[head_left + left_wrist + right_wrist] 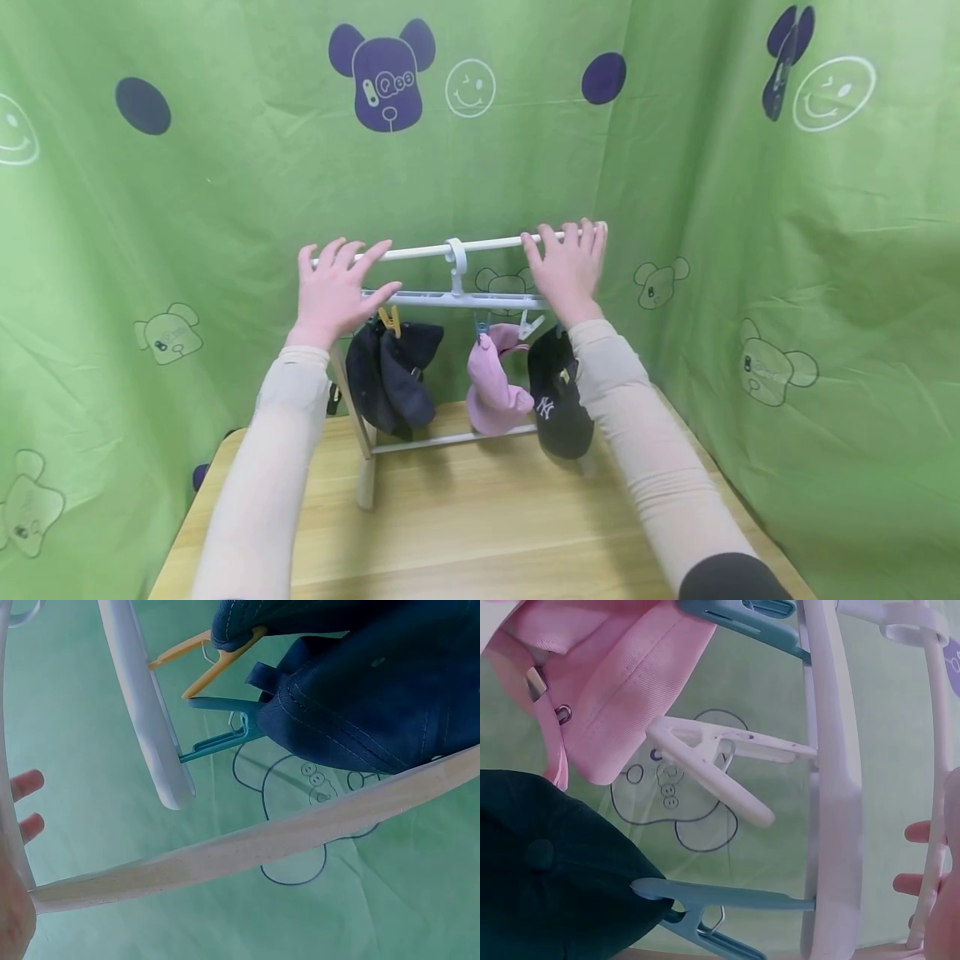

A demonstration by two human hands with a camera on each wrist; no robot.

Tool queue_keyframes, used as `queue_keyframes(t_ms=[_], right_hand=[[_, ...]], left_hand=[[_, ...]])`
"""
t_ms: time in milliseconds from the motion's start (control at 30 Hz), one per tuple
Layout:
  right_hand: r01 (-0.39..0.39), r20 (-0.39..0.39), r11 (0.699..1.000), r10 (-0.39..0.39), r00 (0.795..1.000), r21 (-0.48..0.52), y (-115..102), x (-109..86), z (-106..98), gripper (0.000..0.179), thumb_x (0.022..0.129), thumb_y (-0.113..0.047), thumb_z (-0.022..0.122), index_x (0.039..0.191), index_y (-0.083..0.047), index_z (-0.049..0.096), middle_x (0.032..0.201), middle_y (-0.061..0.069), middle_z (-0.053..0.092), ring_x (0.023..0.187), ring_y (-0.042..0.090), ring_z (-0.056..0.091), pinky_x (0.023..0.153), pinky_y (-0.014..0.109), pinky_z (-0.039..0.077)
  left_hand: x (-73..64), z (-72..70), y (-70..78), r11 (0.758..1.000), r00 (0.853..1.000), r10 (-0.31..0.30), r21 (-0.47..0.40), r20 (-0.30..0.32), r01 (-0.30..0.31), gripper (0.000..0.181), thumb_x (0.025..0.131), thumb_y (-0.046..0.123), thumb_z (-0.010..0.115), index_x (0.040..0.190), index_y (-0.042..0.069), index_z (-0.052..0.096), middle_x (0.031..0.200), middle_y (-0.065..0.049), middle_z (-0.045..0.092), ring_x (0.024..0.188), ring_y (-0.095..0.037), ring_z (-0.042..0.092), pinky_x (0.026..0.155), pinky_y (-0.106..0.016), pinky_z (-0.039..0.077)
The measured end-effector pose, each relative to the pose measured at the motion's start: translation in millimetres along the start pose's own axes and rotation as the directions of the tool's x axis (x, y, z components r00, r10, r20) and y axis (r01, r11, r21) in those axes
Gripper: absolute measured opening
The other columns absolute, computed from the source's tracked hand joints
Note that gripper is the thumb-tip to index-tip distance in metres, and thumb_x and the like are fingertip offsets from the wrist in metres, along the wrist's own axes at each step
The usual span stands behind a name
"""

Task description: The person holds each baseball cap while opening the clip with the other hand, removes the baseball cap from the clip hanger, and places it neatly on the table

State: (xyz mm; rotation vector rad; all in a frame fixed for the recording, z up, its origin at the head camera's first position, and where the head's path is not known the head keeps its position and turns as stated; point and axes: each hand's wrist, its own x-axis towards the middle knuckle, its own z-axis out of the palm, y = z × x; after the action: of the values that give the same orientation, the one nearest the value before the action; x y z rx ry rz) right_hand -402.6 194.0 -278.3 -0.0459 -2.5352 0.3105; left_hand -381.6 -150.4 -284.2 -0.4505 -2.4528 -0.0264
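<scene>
The rack (491, 244) stands on the bench (465, 542), probably light and stiff, best held at its top bar's ends, where left hand (332, 292) and right hand (567, 273) rest, fingers spread, unclenched; soft-looking caps (493, 383) hang beneath that bar

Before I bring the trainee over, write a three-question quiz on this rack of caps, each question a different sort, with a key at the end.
1. Multiple choice: in the head view, which cap hangs between the other two? A) navy B) pink C) black
2. True or false: the left hand and the right hand are both on the white top rod.
3. Fill in: in the left wrist view, the clips at the navy cap are yellow and ____.

Key: 1. B, the pink cap; 2. True; 3. teal.
</scene>
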Motion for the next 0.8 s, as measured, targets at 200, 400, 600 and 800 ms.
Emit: queue_keyframes(t_ms=[200,400,600,800], right_hand=[[0.004,-0.003,1.0,-0.004,1.0,-0.004,-9,-2.1,2,0.077,0.096,-0.069,0.008,0.144,-0.023,0.045,0.148,0.019,0.042,0.147,0.041,0.018,0.122,0.055,-0.011],[0.004,-0.01,1.0,-0.005,1.0,-0.015,-17,-3.9,5,0.076,0.096,-0.069,0.008,0.143,-0.023,0.046,0.147,0.018,0.043,0.147,0.041,0.019,0.122,0.055,-0.009],[0.003,-0.009,1.0,-0.003,1.0,-0.004,-24,-5.0,6,0.075,0.096,-0.069,0.009,0.142,-0.023,0.047,0.146,0.018,0.044,0.147,0.041,0.018,0.122,0.055,-0.009],[-0.002,-0.014,1.0,0.002,1.0,-0.008,-25,-4.5,8,0.075,0.096,-0.069,0.009,0.142,-0.024,0.048,0.147,0.018,0.043,0.147,0.041,0.019,0.122,0.054,-0.01]], left_hand=[[-2.1,-2.0,-8.5,1.0,1.0,-0.015,-0.003,0.019,0.015,0.07,0.087,0.08,0.034,0.149,0.049,0.026,0.143,-0.005,0.049,0.135,-0.031,0.039,0.112,-0.059,0.017],[-4.3,-4.7,-14.3,1.0,0.999,-0.024,-0.013,0.028,0.025,0.07,0.087,0.079,0.035,0.148,0.047,0.029,0.142,-0.005,0.049,0.131,-0.03,0.042,0.111,-0.06,0.017],[-6.8,-5.8,-19.2,0.999,0.999,-0.031,-0.016,0.023,0.031,0.069,0.087,0.078,0.037,0.148,0.046,0.031,0.141,-0.005,0.05,0.129,-0.03,0.043,0.111,-0.06,0.017],[-6.8,-5.3,-20.2,0.999,1.0,-0.029,-0.027,0.004,0.029,0.069,0.087,0.077,0.039,0.148,0.045,0.033,0.14,-0.005,0.051,0.128,-0.031,0.044,0.111,-0.06,0.017]])
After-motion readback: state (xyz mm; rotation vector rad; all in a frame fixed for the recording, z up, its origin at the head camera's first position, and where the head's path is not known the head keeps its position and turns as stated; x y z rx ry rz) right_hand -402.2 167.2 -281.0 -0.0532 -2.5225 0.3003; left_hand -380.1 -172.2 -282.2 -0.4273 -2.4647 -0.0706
